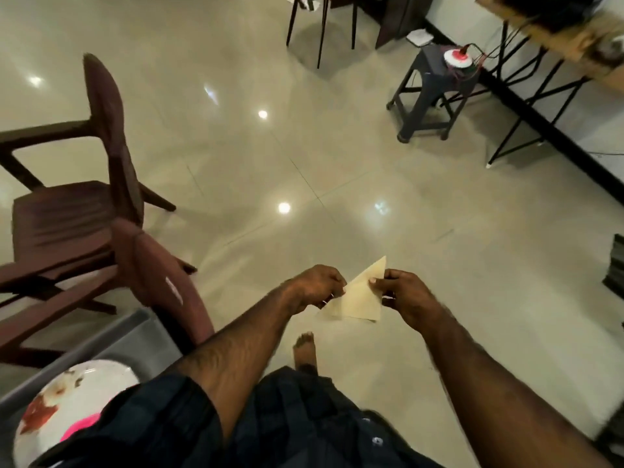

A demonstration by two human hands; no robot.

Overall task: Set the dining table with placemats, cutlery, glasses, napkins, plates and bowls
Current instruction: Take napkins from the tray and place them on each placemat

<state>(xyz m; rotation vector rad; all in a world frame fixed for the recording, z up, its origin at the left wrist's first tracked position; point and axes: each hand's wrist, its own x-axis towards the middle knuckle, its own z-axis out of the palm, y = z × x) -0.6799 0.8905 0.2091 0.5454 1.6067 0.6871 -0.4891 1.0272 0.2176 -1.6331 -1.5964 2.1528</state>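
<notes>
A cream paper napkin [358,297], folded into a triangle, hangs in the air above the tiled floor in front of me. My left hand [315,287] pinches its left edge and my right hand [407,295] pinches its right edge near the upper tip. At the lower left, a white plate [72,396] with reddish marks and a pink patch sits on the grey table [111,346], partly hidden behind my dark checked shirt.
Two dark brown plastic chairs [101,184] stand at the left by the table. A dark stool [435,92] with a red-and-white device and cables stands at the upper right beside a wooden desk [553,38]. My bare foot [305,349] is on the glossy floor.
</notes>
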